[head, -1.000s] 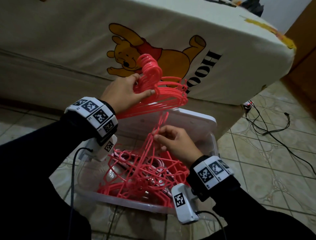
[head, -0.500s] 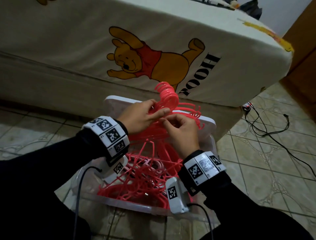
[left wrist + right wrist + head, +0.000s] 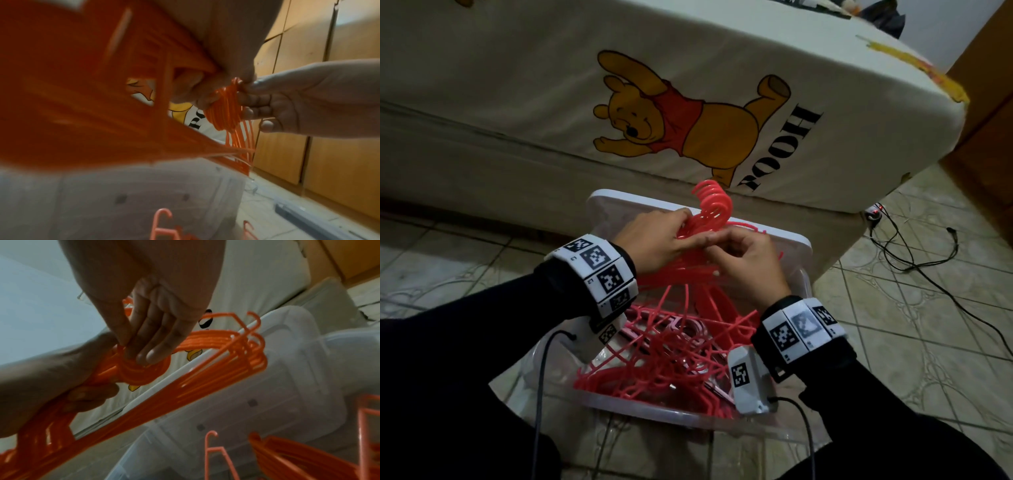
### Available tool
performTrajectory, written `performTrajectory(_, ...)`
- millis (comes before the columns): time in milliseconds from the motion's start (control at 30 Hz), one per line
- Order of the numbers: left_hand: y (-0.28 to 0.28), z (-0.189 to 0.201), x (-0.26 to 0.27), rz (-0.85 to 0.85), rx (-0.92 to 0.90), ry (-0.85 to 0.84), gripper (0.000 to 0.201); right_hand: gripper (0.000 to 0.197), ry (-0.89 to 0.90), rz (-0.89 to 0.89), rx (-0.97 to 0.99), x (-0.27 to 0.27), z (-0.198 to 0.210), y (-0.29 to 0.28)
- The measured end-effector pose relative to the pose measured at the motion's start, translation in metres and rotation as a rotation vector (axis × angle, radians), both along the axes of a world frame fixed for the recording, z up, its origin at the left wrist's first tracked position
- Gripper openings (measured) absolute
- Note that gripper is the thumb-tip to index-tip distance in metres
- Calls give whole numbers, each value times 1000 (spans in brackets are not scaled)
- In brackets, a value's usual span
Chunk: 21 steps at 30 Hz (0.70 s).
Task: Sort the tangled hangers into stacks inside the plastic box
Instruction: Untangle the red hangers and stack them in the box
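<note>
Now a stack of hangers (image 3: pixel 709 219) is being held above the plastic box (image 3: pixel 796 245), gripped by the left hand (image 3: pixel 654 240) while its hooks are being pinched by the right hand (image 3: pixel 746 260).

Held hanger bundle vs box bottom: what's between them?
Head view: the tangled hangers lie in the plastic box, under the bundle that left hand and right hand grip.

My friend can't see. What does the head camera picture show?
Two hands, the left hand and right hand, hold a stack of red hangers together above a clear plastic box of tangled hangers, beside a bed.
</note>
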<state>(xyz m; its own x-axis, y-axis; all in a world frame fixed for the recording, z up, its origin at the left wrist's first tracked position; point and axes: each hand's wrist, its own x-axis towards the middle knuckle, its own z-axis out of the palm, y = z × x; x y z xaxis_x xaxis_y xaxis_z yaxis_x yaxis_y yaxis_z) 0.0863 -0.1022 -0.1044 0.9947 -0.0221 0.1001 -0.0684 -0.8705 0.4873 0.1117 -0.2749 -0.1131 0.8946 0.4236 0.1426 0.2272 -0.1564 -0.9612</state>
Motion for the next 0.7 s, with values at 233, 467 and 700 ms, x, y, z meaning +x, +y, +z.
performTrajectory(233,12,5,7,86,-37,-22,75,6,-338,113,-483,-7,-24,0)
performTrajectory(467,19,15,10,86,-53,-10,83,24,-502,664,-1300,-31,-86,31)
performTrajectory(700,16,16,5,51,-81,23,82,38,-422,704,-1380,-38,-108,41)
